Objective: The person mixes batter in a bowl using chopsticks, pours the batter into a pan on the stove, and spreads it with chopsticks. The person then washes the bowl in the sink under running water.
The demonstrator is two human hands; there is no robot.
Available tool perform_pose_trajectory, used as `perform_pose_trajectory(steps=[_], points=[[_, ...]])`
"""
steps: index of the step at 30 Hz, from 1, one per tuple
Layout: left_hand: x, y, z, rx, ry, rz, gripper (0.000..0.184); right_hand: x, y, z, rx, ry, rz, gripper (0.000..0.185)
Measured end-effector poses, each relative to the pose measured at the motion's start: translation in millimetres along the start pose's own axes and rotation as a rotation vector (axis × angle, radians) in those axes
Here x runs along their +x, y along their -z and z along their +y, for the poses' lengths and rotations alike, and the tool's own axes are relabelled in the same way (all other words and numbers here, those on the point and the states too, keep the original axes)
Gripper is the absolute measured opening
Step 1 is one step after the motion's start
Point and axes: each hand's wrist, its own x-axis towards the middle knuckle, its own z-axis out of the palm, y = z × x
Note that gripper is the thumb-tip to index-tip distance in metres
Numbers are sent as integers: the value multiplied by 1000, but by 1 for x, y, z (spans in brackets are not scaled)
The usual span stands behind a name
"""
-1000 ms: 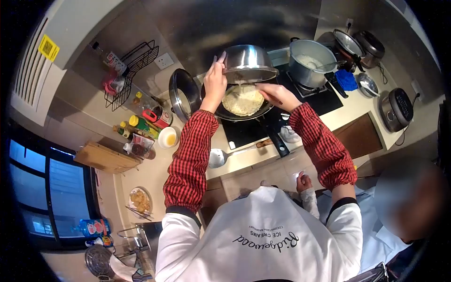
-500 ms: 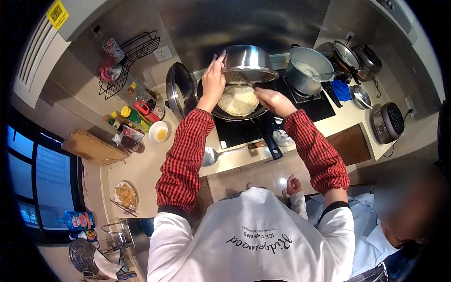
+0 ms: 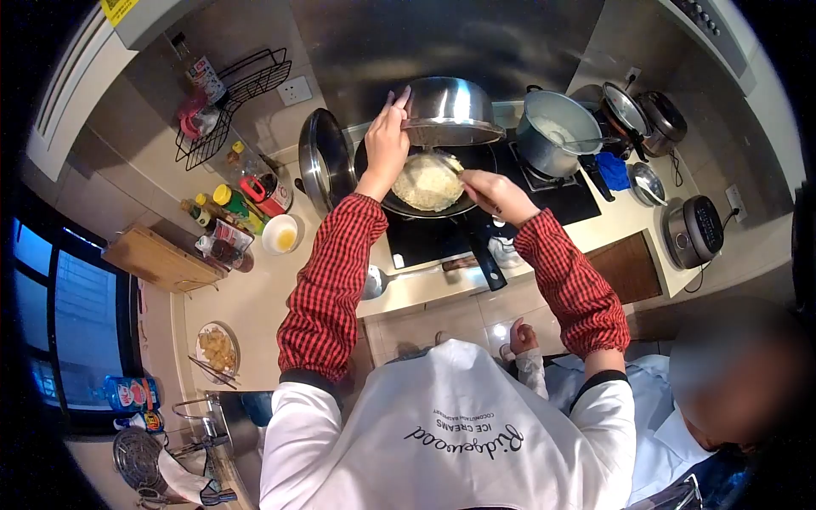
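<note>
My left hand [image 3: 388, 140] grips the rim of a shiny metal bowl [image 3: 455, 110], holding it tipped on its side above a black frying pan [image 3: 416, 211]. A pale, lumpy mass of food [image 3: 427, 184] lies in the pan, right under the bowl's mouth. My right hand [image 3: 495, 194] is closed around a thin utensil by the pan's right side. Its tip points up toward the bowl's opening, and its exact kind is hard to make out. Red-and-black checked sleeves cover both forearms. The pan's dark handle [image 3: 484, 255] points toward me.
A large pot [image 3: 557, 136] with a ladle stands on the right burner. A pan lid [image 3: 325, 161] leans at the left. Nearby are a small white bowl [image 3: 280, 235], sauce bottles [image 3: 238, 208], a turner [image 3: 374, 280] and a plate of food [image 3: 218, 350]. Another person [image 3: 629, 408] stands at my right.
My right hand has drawn slightly down and away from the bowl's mouth with the utensil. The bowl stays tipped in my left hand. The view has shifted a little.
</note>
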Motion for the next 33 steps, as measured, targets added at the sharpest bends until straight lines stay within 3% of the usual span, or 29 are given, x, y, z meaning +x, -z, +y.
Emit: perform_pose_trajectory(steps=[5, 13, 16, 21, 24, 27, 28, 33], points=[[2, 0, -3, 14, -132, 89, 41, 12, 7, -1, 37, -434, 84, 13], [-1, 4, 7, -33, -20, 114, 20, 23, -10, 6, 143, -344, 113, 18], [-2, 5, 9, -74, 15, 141, 19, 25, -19, 11, 96, -69, 164, 19], [-5, -1, -10, -60, 79, 154, 20, 14, -6, 7, 214, -84, 112, 17], [-6, -7, -24, -50, 260, 164, 15, 3, -2, 15, 134, -89, 115, 16], [-7, -11, -30, -4, 385, 195, 21, -7, -11, 30, 136, -72, -4, 13], [-8, -13, -31, 16, 407, 207, 28, -9, -9, 31, 123, -131, -139, 11], [-5, -17, -36, 134, 611, 113, 37, -7, -15, 36, 98, -101, -199, 13]])
